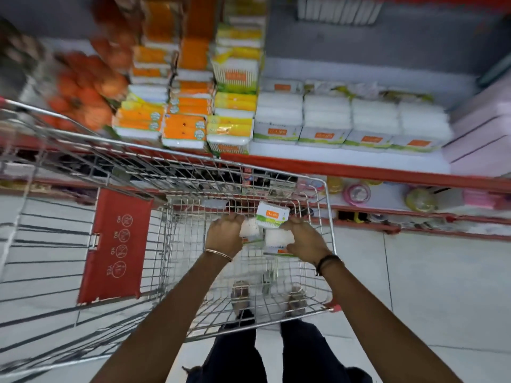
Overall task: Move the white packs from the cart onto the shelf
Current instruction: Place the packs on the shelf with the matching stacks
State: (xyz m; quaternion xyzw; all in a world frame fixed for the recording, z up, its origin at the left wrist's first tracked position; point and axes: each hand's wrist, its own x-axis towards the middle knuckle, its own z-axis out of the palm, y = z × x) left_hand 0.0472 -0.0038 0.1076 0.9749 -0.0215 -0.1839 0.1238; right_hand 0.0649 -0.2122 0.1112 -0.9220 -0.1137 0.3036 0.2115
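Both my hands reach down into the wire cart (pixel 329 217). My left hand (pixel 225 234) is closed on a white pack (pixel 250 229) low in the basket. My right hand (pixel 305 240) grips another white pack (pixel 278 239). A third white pack (pixel 272 215) with an orange label and green edge lies between and just beyond my hands. The shelf (pixel 345 158), white with a red front edge, holds a row of matching white packs (pixel 326 120) above the cart.
Orange and yellow packs (pixel 185 125) are stacked on the shelf's left part, with blurred orange items (pixel 85 89) further left. A red child-seat flap (pixel 116 244) hangs inside the cart. Lower shelves (pixel 414 214) hold small round items. My feet stand on the white tiled floor.
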